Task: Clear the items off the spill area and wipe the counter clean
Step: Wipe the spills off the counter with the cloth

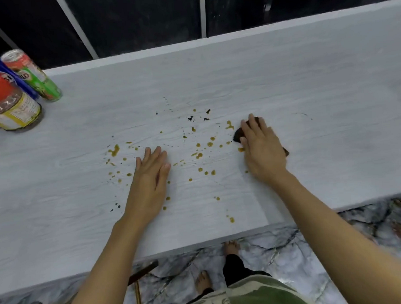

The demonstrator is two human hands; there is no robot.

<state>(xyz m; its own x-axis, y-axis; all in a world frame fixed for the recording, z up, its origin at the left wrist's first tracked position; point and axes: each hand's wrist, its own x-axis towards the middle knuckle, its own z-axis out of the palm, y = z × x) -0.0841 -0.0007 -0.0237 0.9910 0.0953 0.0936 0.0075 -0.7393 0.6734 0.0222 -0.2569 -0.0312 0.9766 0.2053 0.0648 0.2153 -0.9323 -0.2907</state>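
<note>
A pale wood-grain counter (pixel 284 84) carries a spill of brown-yellow drops (pixel 199 152) and a few dark crumbs (pixel 199 117) across its middle. My right hand (pixel 262 149) presses flat on a dark brown cloth (pixel 239 135) at the right edge of the spill; only the cloth's corners show past the fingers. My left hand (pixel 151 174) lies flat on the counter among the drops, fingers together, holding nothing.
At the far left stand a red-lidded jar (pixel 11 107), a green can (pixel 34 75) and a blue can (pixel 0 68). Dark glass panels rise behind the counter. Below its front edge are a marble floor, my bare feet and a stick handle (pixel 137 290).
</note>
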